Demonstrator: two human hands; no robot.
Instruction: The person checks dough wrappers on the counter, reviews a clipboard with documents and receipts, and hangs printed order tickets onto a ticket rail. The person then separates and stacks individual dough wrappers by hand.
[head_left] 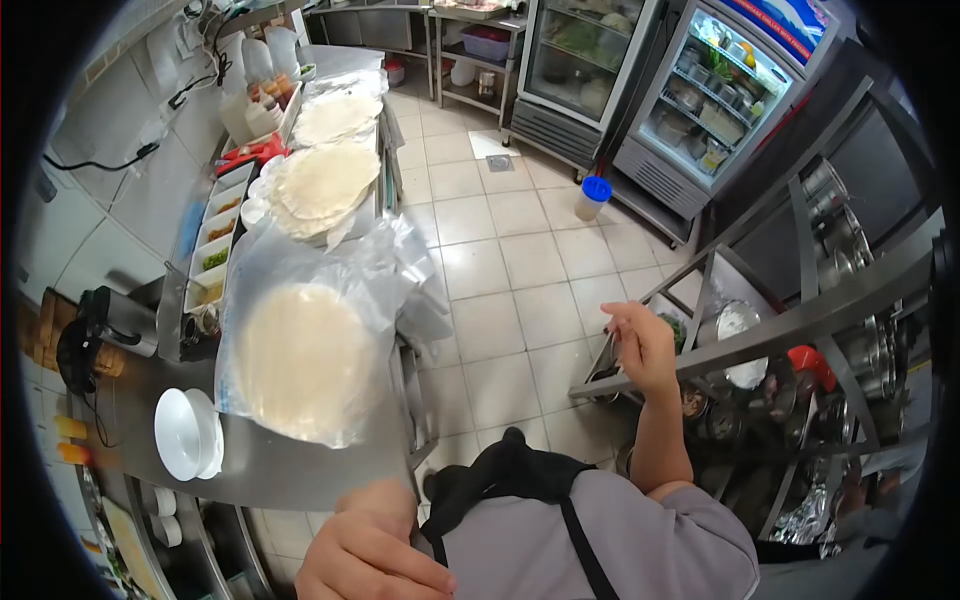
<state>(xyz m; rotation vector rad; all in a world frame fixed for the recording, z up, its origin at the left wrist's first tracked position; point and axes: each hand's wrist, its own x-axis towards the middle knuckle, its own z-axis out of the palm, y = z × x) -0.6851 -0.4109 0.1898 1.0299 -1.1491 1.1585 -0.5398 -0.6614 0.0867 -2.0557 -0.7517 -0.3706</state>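
Note:
My left hand (372, 552) is at the bottom edge, in front of my chest, beside the steel counter's near corner. Its fingers point right, loosely bent, with nothing visible in them; the lower part is cut off. Out to the right, my right hand (642, 342) is raised over the floor beside a metal rack, index finger stretched out and the others partly curled, holding nothing. On the counter (300, 482), a round, thin dough sheet (305, 360) lies on clear plastic film (400, 270). White bowls (180, 435), stacked, stand at its left.
More pale flat sheets (328, 185) lie farther along the counter, beside a topping tray (215, 235). A blue-lidded container (594, 197) stands on the tiled floor (500, 265). Two glass-door fridges (700, 110) line the back. The metal rack (800, 325) at right holds pots.

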